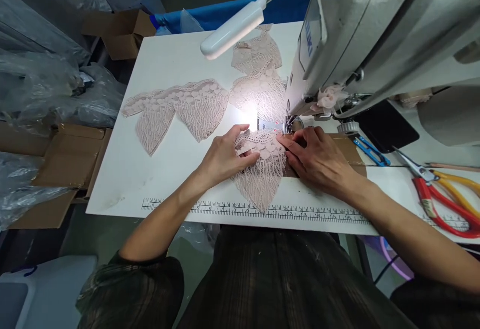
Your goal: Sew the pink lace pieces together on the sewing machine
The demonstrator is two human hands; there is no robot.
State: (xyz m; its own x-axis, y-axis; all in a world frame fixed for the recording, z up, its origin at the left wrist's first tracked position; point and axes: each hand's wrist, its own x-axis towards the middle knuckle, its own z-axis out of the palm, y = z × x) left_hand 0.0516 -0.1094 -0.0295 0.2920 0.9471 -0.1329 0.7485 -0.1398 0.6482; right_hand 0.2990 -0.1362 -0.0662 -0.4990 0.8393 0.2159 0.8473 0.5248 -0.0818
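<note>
While fingers (pixel 292 144) touch lace (pixel 262 176), tip (pixel 261 206) toward person (pixel 279 274)

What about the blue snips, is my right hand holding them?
No, the blue snips lie apart from the right hand, whose fingers touch the edge of the lace piece.

We rest our left hand (pixel 225 155), thumb and finger apart, on the lace (pixel 262 179), and our right hand (pixel 318 156) touches its right edge by the machine (pixel 337 44). More lace (pixel 202 109) lies to the left on the white worktop (pixel 168 59). We see a lamp (pixel 234 28) above it and scissors (pixel 424 171) over on the right.
</note>
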